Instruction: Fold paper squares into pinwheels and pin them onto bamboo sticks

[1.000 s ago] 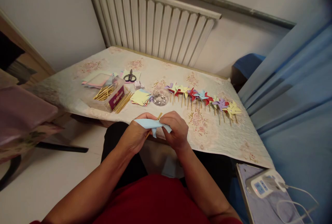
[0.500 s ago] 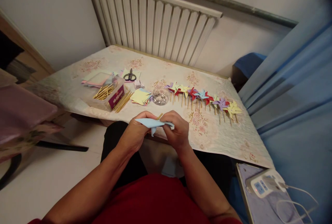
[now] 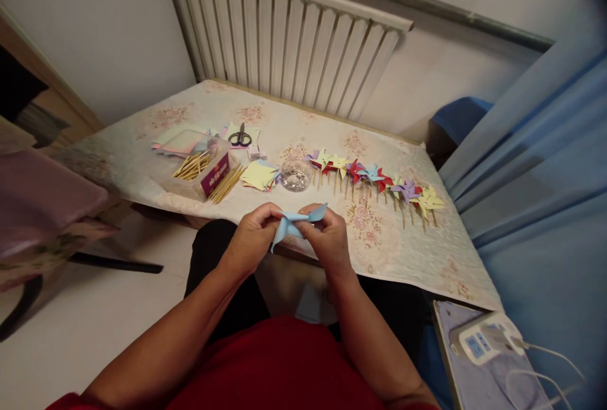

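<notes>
A light-blue paper pinwheel (image 3: 290,226) is held between both hands, above my lap at the table's front edge. My left hand (image 3: 253,236) pinches its left side, with the fingers closed. On the other side, my right hand (image 3: 327,238) grips the paper between thumb and fingers. One blade points up to the right and another hangs down to the left. Its stick is hidden in this view. Just beyond the hands stands a round clear dish (image 3: 295,176) of small shiny pins, beside a stack of coloured paper squares (image 3: 260,176).
Finished pinwheels (image 3: 374,174) on sticks lie in a row at the right. To the left are a plastic box (image 3: 192,188) of sticks, loose sticks (image 3: 226,185), paper sheets (image 3: 175,142) and scissors (image 3: 240,136). A white power strip (image 3: 484,340) sits at the lower right.
The blue pinwheel has turned in my hands, so its blades now face more toward me. The stick tip that showed between my hands is now out of sight.
</notes>
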A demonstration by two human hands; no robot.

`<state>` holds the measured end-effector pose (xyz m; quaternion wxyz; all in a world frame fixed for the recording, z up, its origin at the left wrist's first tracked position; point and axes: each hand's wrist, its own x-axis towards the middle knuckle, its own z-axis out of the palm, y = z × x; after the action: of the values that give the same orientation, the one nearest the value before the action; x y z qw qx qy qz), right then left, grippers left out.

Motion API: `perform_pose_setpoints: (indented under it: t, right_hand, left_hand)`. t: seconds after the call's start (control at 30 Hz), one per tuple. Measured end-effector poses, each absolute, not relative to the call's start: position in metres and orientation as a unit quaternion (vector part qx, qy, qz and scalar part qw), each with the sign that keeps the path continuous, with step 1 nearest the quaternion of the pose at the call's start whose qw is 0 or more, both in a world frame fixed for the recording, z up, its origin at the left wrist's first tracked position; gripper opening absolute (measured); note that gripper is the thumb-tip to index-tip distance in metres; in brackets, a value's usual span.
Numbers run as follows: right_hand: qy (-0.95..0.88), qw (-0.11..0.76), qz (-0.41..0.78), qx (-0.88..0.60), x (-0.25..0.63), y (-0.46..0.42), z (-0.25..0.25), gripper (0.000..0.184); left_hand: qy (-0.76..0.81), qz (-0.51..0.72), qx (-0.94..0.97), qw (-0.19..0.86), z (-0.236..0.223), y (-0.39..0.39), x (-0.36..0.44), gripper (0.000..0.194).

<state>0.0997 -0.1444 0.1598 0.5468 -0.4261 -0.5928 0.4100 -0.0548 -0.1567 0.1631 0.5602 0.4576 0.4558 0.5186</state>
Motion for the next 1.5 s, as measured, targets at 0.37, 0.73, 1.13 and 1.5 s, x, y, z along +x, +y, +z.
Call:
perform_pose_setpoints:
  t: [0.37,0.73,1.13,1.5]
  right_hand:
    - [-0.473,0.544,0.545,-0.429,0.093,-0.135,0.146,0.022]
    - [-0.441,0.527,0.568,-0.453,0.09,-0.131,0.138,0.021]
    - [-0.375,0.573,0.577,-0.445,0.117,-0.115,0.124,0.028]
    - [-0.346,0.561,0.601,-0.452,0.123,-0.106,0.105,0.033]
  left_hand:
    - [0.452,0.504,0.405,0.614,0.151,-0.152,-0.05,0.018]
    - [0.428,0.504,0.395,0.637,0.132,-0.148,-0.049,0.012]
    - [0.44,0.364,0.419,0.706,0.106,-0.148,-0.066,0.024]
    - [0.457,0.288,0.449,0.712,0.089,-0.151,-0.068,0.026]
